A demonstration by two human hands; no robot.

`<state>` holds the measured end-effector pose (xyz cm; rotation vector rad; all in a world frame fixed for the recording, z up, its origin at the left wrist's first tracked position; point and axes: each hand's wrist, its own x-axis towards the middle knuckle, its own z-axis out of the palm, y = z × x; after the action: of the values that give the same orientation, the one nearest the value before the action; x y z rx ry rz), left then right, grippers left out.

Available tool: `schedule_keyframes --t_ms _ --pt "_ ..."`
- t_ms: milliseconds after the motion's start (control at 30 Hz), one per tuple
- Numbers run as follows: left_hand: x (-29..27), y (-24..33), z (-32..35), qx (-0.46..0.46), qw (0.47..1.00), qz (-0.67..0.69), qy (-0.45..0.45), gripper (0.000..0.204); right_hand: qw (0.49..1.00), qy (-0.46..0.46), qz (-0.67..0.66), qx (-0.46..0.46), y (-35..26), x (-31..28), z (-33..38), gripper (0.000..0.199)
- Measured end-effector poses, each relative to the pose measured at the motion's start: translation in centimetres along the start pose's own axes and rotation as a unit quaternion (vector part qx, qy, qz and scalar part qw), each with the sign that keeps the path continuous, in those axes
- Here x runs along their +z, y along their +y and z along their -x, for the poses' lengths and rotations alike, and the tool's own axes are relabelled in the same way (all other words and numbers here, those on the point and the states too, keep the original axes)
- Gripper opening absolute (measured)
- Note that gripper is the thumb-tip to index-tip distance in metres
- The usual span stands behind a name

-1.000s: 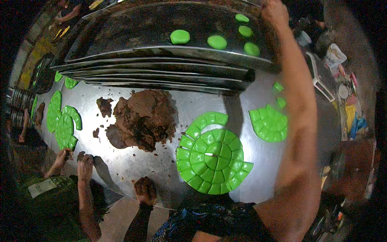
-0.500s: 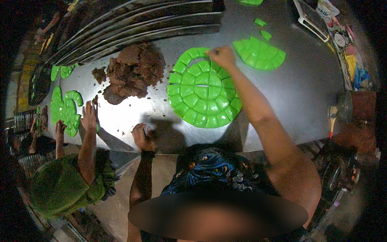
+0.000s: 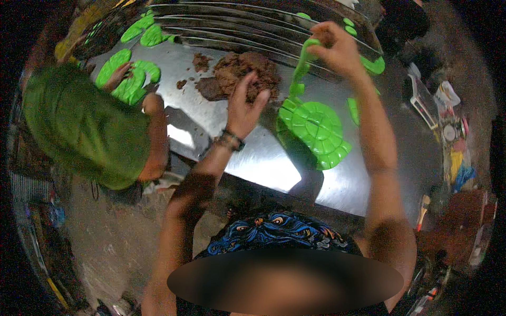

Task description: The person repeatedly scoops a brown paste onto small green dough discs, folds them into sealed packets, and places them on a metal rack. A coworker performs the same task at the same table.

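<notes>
My right hand [image 3: 340, 52] is raised past the far side of the green dough round, its fingers pinching the top end of a green dough strip [image 3: 300, 68]. The strip hangs down toward the scored round slab of green dough [image 3: 316, 126], which lies on the metal table in ring-shaped rows of pieces. In front of the crumbly brown mass [image 3: 226, 71], my left hand [image 3: 245, 110] is up with thumb and fingers apart and nothing in it. I cannot tell whether it touches the mass.
A person in a green shirt [image 3: 84, 126] works at the left, a hand on green dough pieces [image 3: 137, 84]. More green dough [image 3: 374, 65] lies beyond my right arm. Dark slatted racks [image 3: 211, 31] line the far side. A brush [image 3: 423, 210] and a white frame [image 3: 421, 100] are at the right.
My right hand has lifted the outer strip off the round. My left hand has risen from the table's near edge toward the brown mass. The view has turned; the other person leans farther over the table.
</notes>
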<state>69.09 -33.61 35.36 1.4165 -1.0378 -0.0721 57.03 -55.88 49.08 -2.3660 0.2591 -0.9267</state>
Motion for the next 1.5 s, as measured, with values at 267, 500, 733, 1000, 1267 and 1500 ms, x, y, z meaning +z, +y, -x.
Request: schedule_keyframes --t_ms 267,500,733,1000,1267,1500 --pt "-0.9 7.9 -2.7 0.044 0.989 0.012 -0.139 0.025 0.995 0.027 -0.083 0.041 -11.2 -1.2 1.4 0.033" --pt "-2.0 10.5 -1.9 -0.105 0.967 0.127 -0.193 0.027 0.818 0.519 -0.229 -0.1 -6.6 -11.0 1.6 0.034" --pt "0.2 12.6 -4.0 -0.27 0.916 0.297 -0.025 0.038 0.855 0.322 0.404 0.042 10.1 -8.1 7.8 0.031" --pt "4.6 9.6 -5.6 -0.271 0.918 0.284 0.053 0.033 0.965 -0.063 -0.254 0.03 3.6 10.6 14.6 0.05" --pt "2.6 -1.0 -5.7 -0.042 0.956 -0.187 0.221 0.025 0.744 -0.176 -0.561 0.316 -3.2 8.6 16.6 0.031" --pt "5.8 -5.0 -9.4 0.0 0.986 -0.025 0.165 0.031 0.694 0.054 -0.607 0.384 -4.9 -1.8 19.5 0.032"
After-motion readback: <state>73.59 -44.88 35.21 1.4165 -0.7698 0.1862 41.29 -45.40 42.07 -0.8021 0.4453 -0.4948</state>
